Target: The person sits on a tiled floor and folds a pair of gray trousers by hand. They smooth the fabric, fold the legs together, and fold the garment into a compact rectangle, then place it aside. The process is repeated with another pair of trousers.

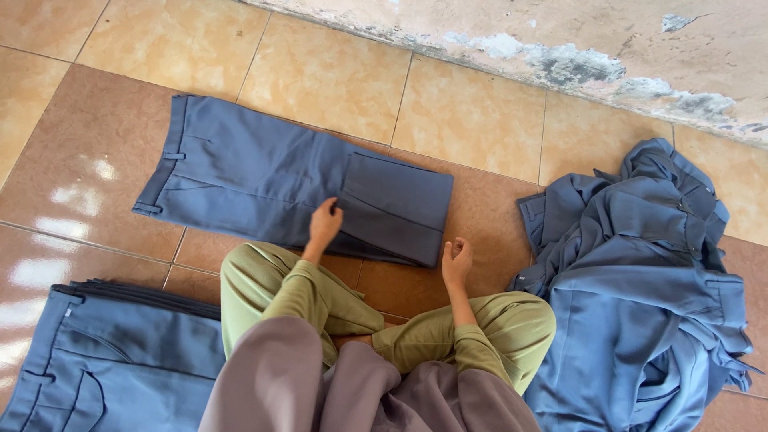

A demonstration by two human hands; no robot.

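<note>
Blue trousers folded on the floor in front of my knees

The trousers (272, 176) lie with their long axis running left to right, waistband at the left, the folded-over leg end at the right. My left hand (325, 222) rests loosely curled on their near edge, pinching nothing; my right hand (457, 260), half closed and empty, hovers just off the folded end.

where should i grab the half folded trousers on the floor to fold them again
Probably the folded edge at the right end of the trousers, coming from the near side. The legs are already doubled back there into a thick flap, and both hands are close: the left hand rests on the near hem, the right hand sits just off the corner. The waistband lies flat at the far left.
</note>
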